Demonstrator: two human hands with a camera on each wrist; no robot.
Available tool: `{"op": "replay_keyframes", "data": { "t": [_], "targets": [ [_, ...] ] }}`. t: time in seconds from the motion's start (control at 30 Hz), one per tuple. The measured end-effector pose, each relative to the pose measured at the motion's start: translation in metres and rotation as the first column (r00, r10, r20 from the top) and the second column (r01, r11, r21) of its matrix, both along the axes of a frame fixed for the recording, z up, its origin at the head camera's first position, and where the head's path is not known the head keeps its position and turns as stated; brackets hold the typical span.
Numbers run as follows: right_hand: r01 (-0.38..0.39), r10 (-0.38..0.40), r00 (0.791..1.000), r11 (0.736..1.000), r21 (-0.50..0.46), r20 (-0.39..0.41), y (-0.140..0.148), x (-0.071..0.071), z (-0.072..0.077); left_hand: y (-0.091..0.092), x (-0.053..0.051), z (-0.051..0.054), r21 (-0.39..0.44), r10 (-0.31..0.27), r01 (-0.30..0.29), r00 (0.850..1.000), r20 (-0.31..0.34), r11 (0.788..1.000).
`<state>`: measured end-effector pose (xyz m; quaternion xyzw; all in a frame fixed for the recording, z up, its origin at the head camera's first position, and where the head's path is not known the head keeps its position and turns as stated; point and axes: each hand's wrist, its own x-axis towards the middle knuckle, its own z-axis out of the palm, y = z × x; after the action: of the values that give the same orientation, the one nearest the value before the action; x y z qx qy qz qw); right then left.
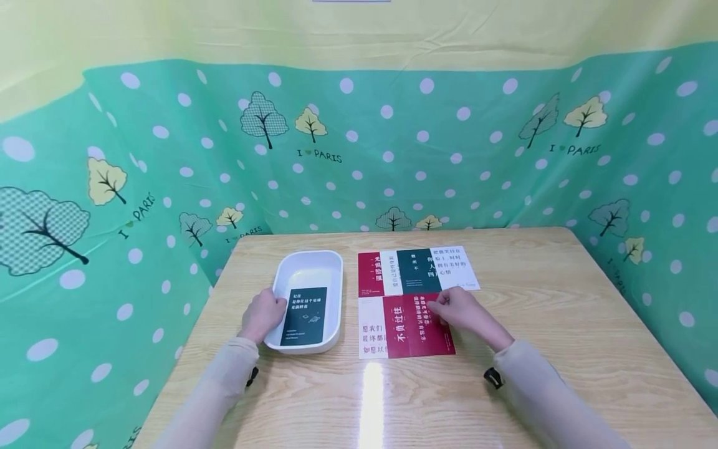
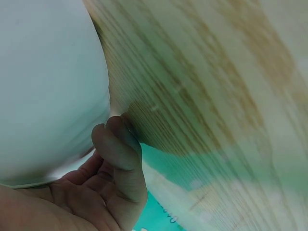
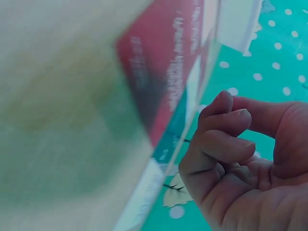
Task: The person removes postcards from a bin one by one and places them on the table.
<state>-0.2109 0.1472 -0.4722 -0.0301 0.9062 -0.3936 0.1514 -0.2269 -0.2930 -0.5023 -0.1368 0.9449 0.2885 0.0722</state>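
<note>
My left hand (image 1: 263, 317) grips the left rim of a white plastic tray (image 1: 338, 274); the left wrist view shows curled fingers (image 2: 118, 154) against its side. Inside the tray lies a dark green card (image 1: 305, 321) with white print. My right hand (image 1: 462, 310) is over the right edge of a red card (image 1: 434, 333), fingers curled and thumb near the index finger. No card shows between those fingers in the right wrist view (image 3: 240, 154). Whether the fingertips touch the card is hard to tell.
Left of that card lie another red card (image 1: 397, 330) and a white card (image 1: 370, 318). Behind them, a red card (image 1: 367, 274), a white card (image 1: 392, 271), a dark green card (image 1: 416, 277) and a white card (image 1: 457, 265) form a row. Patterned green cloth (image 1: 387, 156) surrounds the wooden table (image 1: 533, 280).
</note>
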Motion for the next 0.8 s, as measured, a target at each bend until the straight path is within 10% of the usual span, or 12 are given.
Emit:
{"op": "replay_keyframes", "data": {
  "t": [0.8],
  "targets": [
    [-0.162, 0.159, 0.983, 0.986, -0.028, -0.088, -0.101, -0.069, 0.058, 0.002, 0.0, -0.002, 0.0, 0.024, -0.024, 1.0, 0.005, 1.0]
  ]
}}
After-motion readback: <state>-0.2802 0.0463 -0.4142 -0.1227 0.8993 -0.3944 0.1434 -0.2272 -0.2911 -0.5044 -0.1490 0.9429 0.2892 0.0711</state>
